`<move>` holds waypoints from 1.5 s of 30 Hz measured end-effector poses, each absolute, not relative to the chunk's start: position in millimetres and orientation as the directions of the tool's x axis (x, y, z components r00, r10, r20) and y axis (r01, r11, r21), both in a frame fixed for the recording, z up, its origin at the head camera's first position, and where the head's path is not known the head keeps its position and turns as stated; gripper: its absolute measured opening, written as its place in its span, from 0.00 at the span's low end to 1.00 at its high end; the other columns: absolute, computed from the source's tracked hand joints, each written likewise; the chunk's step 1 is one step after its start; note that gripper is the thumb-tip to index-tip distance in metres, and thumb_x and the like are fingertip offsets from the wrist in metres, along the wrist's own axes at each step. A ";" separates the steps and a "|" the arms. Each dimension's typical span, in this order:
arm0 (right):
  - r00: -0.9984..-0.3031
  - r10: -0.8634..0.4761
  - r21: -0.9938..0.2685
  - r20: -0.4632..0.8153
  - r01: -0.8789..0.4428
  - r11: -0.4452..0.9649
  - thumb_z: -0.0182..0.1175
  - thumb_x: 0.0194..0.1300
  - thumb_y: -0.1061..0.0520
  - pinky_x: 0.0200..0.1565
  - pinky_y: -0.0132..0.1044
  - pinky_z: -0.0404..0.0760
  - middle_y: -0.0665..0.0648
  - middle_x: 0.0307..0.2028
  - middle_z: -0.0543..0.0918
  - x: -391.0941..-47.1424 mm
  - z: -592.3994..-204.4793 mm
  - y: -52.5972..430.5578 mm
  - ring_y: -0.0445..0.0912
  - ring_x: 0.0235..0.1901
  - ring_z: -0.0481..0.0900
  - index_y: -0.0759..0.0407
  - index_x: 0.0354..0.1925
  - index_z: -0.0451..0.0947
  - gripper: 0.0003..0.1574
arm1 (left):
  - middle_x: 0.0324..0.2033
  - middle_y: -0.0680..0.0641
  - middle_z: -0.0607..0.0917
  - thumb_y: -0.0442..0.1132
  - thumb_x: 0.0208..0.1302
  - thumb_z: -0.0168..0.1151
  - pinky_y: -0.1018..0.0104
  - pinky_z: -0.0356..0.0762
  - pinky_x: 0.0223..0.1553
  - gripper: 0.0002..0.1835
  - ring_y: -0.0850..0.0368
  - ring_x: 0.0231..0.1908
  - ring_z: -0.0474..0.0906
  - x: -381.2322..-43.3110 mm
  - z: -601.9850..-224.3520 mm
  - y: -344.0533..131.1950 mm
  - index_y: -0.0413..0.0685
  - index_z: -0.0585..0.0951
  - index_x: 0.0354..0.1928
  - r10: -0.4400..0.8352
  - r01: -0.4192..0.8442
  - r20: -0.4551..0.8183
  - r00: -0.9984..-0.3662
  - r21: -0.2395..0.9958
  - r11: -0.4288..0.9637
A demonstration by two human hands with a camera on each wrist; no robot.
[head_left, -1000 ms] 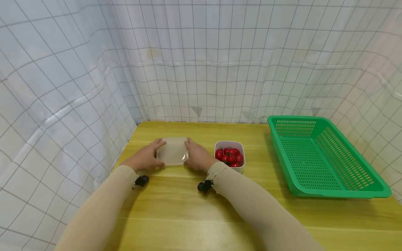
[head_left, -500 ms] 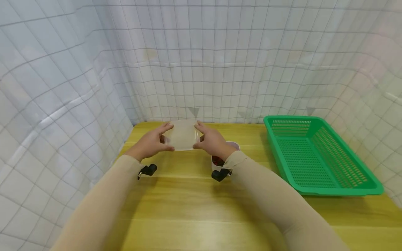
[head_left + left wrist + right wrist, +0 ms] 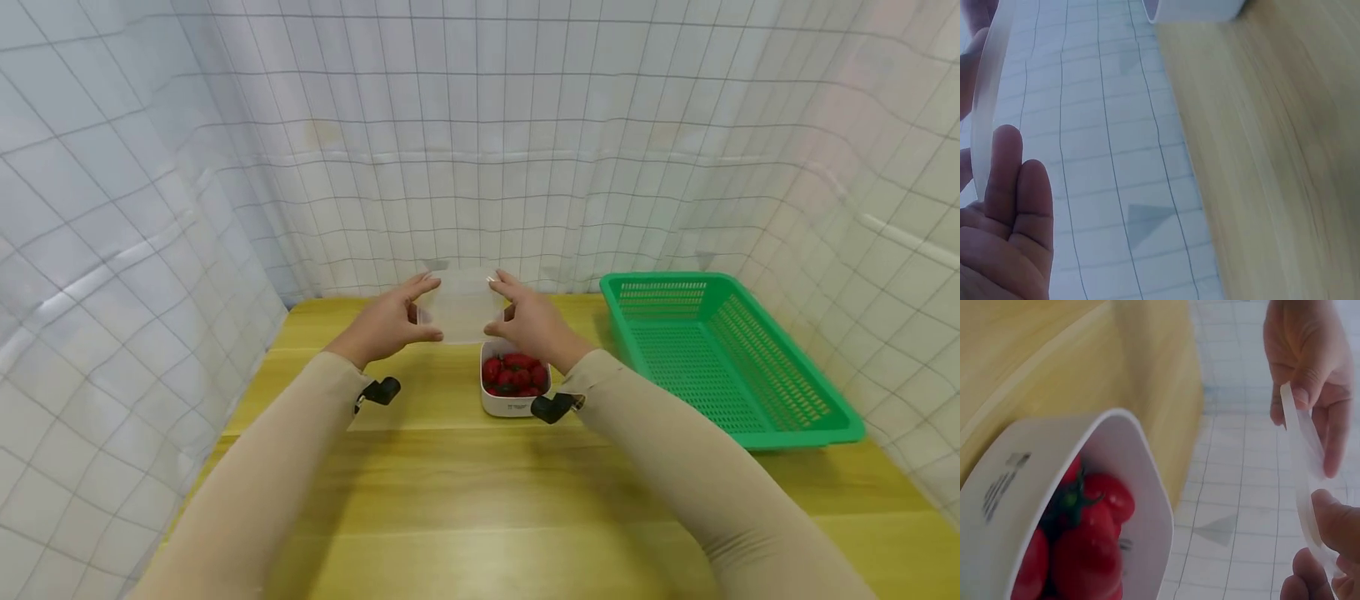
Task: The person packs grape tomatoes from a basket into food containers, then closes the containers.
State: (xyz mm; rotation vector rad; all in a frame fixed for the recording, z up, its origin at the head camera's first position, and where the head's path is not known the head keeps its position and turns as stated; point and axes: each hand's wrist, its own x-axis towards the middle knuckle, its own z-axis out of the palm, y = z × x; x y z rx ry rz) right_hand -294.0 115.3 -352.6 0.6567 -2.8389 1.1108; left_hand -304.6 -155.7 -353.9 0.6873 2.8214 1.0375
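Both hands hold a translucent plastic lid (image 3: 461, 312) by its opposite sides, raised off the table. My left hand (image 3: 390, 323) grips its left edge; in the left wrist view the fingers (image 3: 1035, 200) lie under the thin rim. On the other side my right hand (image 3: 536, 323) pinches the right edge between thumb and fingers. Just below and to the right of the lid stands a white square container (image 3: 510, 407) with printed lettering. Inside it are several red cherry tomatoes (image 3: 1088, 556), some with green stems. The right wrist view shows the lid (image 3: 1300, 469) edge-on, apart from the container's rim.
A large green plastic basket (image 3: 757, 442) stands on the right of the wooden table (image 3: 450, 500). White grid-patterned curtains (image 3: 480, 167) hang close behind the table and along both sides. Black wrist cameras (image 3: 553, 408) are strapped beneath the sleeves.
Both hands have lifted the lid from the table and carried it up and rightward, nearer the tomato container. The head view has shifted, so the basket appears further left.
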 end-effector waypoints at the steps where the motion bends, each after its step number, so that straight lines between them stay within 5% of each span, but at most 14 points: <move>1: -0.912 -0.371 -0.624 0.176 -0.395 0.674 0.74 0.67 0.56 0.43 0.36 0.83 0.53 0.85 0.53 -293.6 -351.7 118.0 0.46 0.45 0.86 0.56 0.81 0.61 0.51 | 0.85 0.53 0.48 0.51 0.64 0.77 0.57 0.77 0.44 0.50 0.52 0.35 0.76 -305.3 -353.1 -151.7 0.59 0.60 0.84 0.428 0.395 0.103 -0.898 0.621 0.677; 11: -0.931 -0.309 -0.538 0.193 -0.364 0.760 0.74 0.66 0.59 0.46 0.40 0.86 0.64 0.82 0.57 -291.5 -348.0 144.1 0.48 0.41 0.84 0.62 0.80 0.61 0.52 | 0.84 0.47 0.55 0.47 0.67 0.75 0.58 0.80 0.44 0.45 0.55 0.35 0.80 -311.5 -351.2 -109.0 0.55 0.65 0.81 0.429 0.441 0.175 -0.886 0.605 0.663; 22: -0.957 -0.221 -0.468 0.186 -0.284 0.837 0.75 0.66 0.56 0.44 0.42 0.87 0.69 0.76 0.61 -294.8 -350.0 157.0 0.51 0.39 0.83 0.54 0.85 0.47 0.63 | 0.81 0.45 0.64 0.42 0.70 0.72 0.60 0.82 0.39 0.36 0.57 0.36 0.83 -314.4 -357.1 -82.9 0.57 0.71 0.78 0.403 0.477 0.264 -0.876 0.599 0.643; 30: -0.955 -0.226 -0.439 0.191 -0.289 0.851 0.75 0.66 0.54 0.50 0.51 0.88 0.70 0.72 0.67 -297.2 -349.7 164.1 0.58 0.46 0.84 0.50 0.83 0.55 0.57 | 0.79 0.47 0.68 0.37 0.71 0.71 0.58 0.84 0.41 0.34 0.54 0.39 0.87 -316.0 -358.5 -76.9 0.56 0.72 0.77 0.427 0.511 0.292 -0.856 0.604 0.612; 38: -0.936 -0.278 -0.456 0.216 -0.349 0.819 0.70 0.71 0.53 0.54 0.52 0.84 0.66 0.62 0.79 -300.4 -346.8 167.1 0.58 0.54 0.81 0.58 0.71 0.70 0.36 | 0.80 0.48 0.66 0.32 0.73 0.66 0.58 0.84 0.41 0.33 0.51 0.47 0.87 -317.4 -354.2 -75.6 0.56 0.71 0.78 0.507 0.530 0.231 -0.830 0.608 0.591; 42: -0.921 -0.343 -0.483 0.185 -0.389 0.785 0.69 0.72 0.55 0.41 0.46 0.84 0.60 0.48 0.84 -297.2 -344.1 165.8 0.54 0.42 0.83 0.54 0.75 0.66 0.39 | 0.81 0.47 0.64 0.30 0.75 0.62 0.58 0.84 0.42 0.32 0.51 0.49 0.85 -317.3 -351.6 -74.1 0.59 0.71 0.77 0.558 0.547 0.201 -0.805 0.617 0.566; 45: -0.920 -0.365 -0.554 0.142 -0.379 0.741 0.67 0.74 0.57 0.32 0.42 0.81 0.60 0.38 0.85 -294.8 -344.2 165.8 0.51 0.31 0.83 0.45 0.83 0.55 0.49 | 0.80 0.47 0.64 0.31 0.75 0.61 0.59 0.83 0.43 0.32 0.50 0.50 0.84 -317.6 -352.4 -74.0 0.61 0.71 0.78 0.540 0.522 0.205 -0.816 0.662 0.538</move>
